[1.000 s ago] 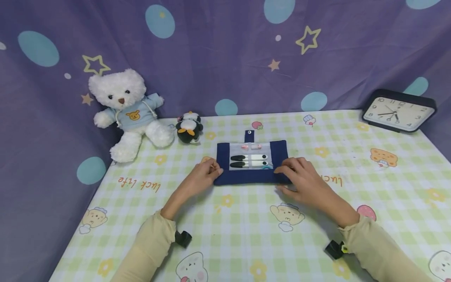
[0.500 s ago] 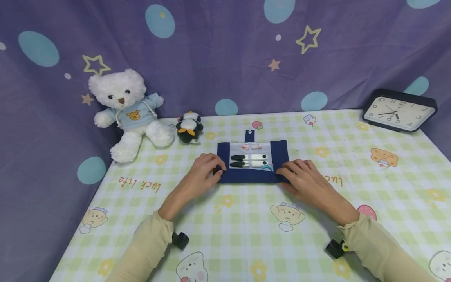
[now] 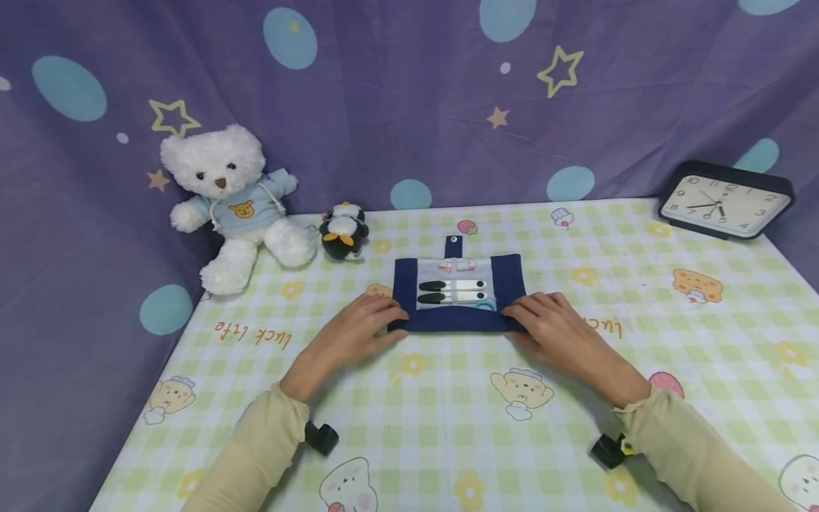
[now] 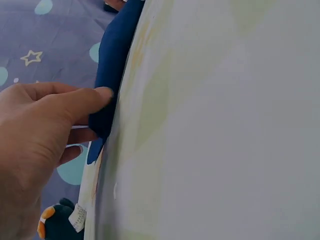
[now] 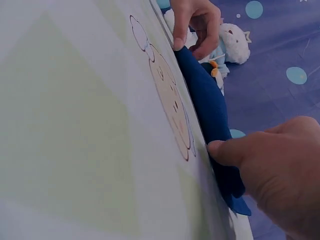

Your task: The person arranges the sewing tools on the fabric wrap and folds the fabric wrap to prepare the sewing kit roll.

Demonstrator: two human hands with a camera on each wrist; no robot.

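Note:
A navy fabric case (image 3: 456, 320) lies spread on the table, its near edge folded up. On its grey lining, two white tools with black tips (image 3: 454, 286) lie side by side under a strap. Small pink pieces (image 3: 457, 267) sit above them, and part of a light-blue loop (image 3: 486, 304) shows at lower right. My left hand (image 3: 355, 331) pinches the near left corner between thumb and fingers. At the near right corner, my right hand (image 3: 555, 327) pinches the cloth, thumb below. Both wrist views show the dark blue fold (image 4: 112, 60) between the hands; the tools are hidden there.
A white teddy bear (image 3: 239, 210) and a penguin toy (image 3: 343, 231) sit at the back left. A black-framed clock (image 3: 725, 200) stands at the back right. Behind the checked tablecloth (image 3: 448, 427) hangs a purple curtain (image 3: 397, 107).
My left hand has re-gripped the case's left corner, its thumb now lower along the near edge. My right fingers have closed in on the right corner. The case has barely moved.

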